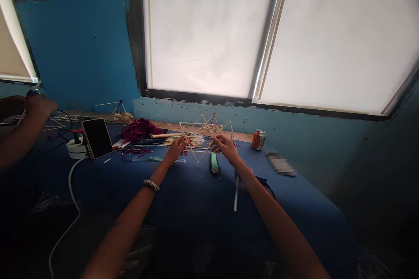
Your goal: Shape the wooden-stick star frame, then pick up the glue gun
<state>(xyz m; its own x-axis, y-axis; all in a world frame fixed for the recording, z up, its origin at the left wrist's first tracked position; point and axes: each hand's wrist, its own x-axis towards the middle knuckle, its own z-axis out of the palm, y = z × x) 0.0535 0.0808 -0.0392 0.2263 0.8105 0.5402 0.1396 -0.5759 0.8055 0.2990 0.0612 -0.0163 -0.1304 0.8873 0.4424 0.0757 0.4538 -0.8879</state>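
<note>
A frame of thin wooden sticks point(204, 127), joined into triangles, is held up over the far part of a blue table point(196, 192). My left hand point(178, 146) pinches sticks on the frame's left side. My right hand point(224, 146) grips sticks on its right side. A beaded bracelet sits on my left wrist. A bundle of loose sticks point(183, 139) lies on the table just behind my hands.
A green and black cutter point(214, 163) and a white stick point(235, 194) lie near my right arm. A soda can point(258, 139), purple yarn point(139, 130), a propped phone point(97, 137) and a white power strip point(76, 148) stand further back. Another person's hand point(36, 107) works at the left.
</note>
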